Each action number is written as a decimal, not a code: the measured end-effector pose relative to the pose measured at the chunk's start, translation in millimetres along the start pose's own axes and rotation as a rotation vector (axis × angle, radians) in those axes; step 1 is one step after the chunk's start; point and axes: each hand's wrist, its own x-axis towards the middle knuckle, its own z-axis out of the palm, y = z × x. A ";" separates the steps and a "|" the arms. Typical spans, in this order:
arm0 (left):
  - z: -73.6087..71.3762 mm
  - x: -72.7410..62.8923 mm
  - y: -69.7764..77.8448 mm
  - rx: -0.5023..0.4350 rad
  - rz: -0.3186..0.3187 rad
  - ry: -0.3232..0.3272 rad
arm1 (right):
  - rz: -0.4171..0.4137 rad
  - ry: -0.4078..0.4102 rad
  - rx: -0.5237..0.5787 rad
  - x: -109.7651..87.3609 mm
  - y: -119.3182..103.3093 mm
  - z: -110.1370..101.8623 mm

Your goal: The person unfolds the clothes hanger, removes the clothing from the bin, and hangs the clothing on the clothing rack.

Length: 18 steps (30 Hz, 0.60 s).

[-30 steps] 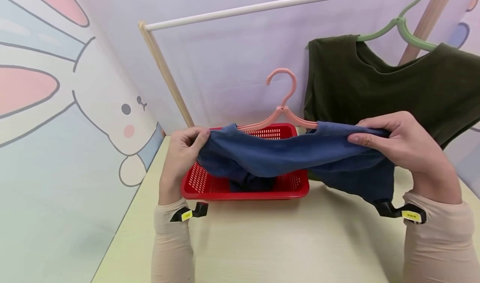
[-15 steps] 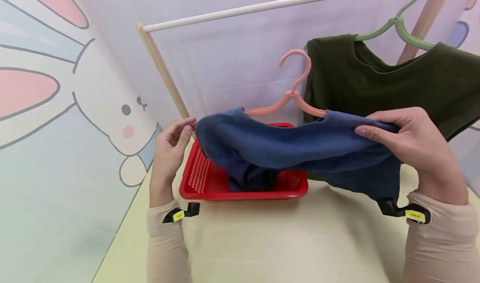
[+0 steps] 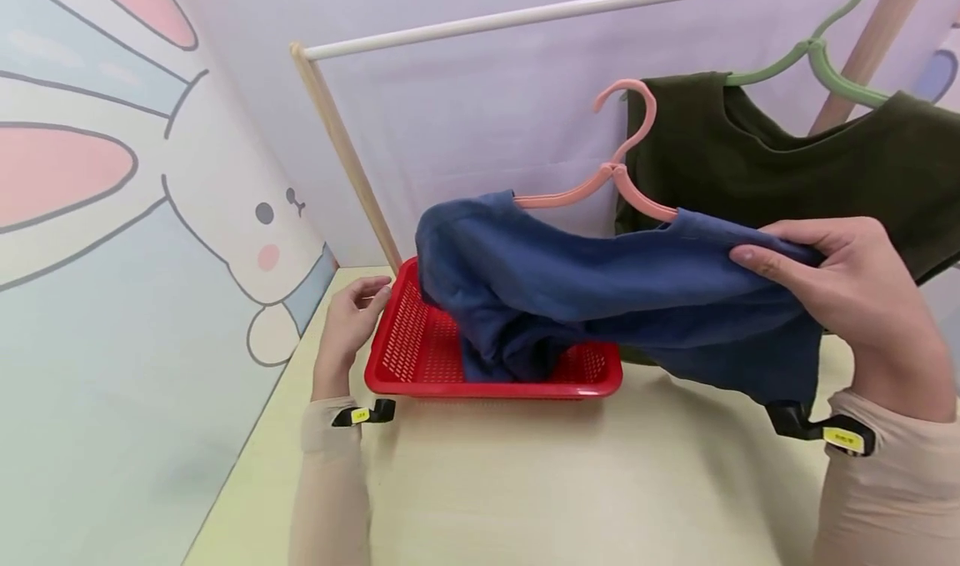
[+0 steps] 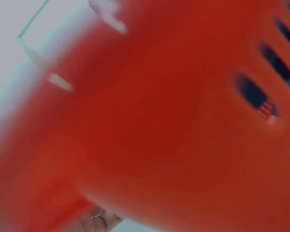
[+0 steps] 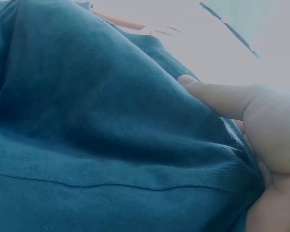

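A blue shirt is on a pink hanger, whose hook stands up above the neckline. My right hand pinches the shirt's right shoulder between thumb and fingers; in the right wrist view the thumb lies on the cloth's upper edge. The shirt's left end droops over a red basket, and its bunched lower part hangs into the basket. My left hand, fingers loosely bent and holding nothing, is beside the basket's left rim. The basket wall fills most of the left wrist view, blurred.
A white rail on wooden posts runs across the back. From it a dark green shirt hangs on a green hanger at the right. The pale table spreads in front; a rabbit-painted wall borders the left.
My left hand has let go of the shirt's left shoulder and moved down to the basket's left side. My right hand still pinches the shirt, and the hanger has risen and shifted right.
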 end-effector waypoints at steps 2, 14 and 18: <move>5.7 2.9 -7.5 -0.015 -0.024 -0.015 | 0.001 0.012 -0.008 -0.8 0.3 -0.1; 26.5 5.8 -19.3 -0.175 -0.066 -0.046 | 0.000 0.059 0.003 -3.3 -4.0 -2.1; 29.6 6.9 -20.1 -0.210 -0.067 -0.059 | 0.007 0.099 -0.066 0.7 -6.7 -3.8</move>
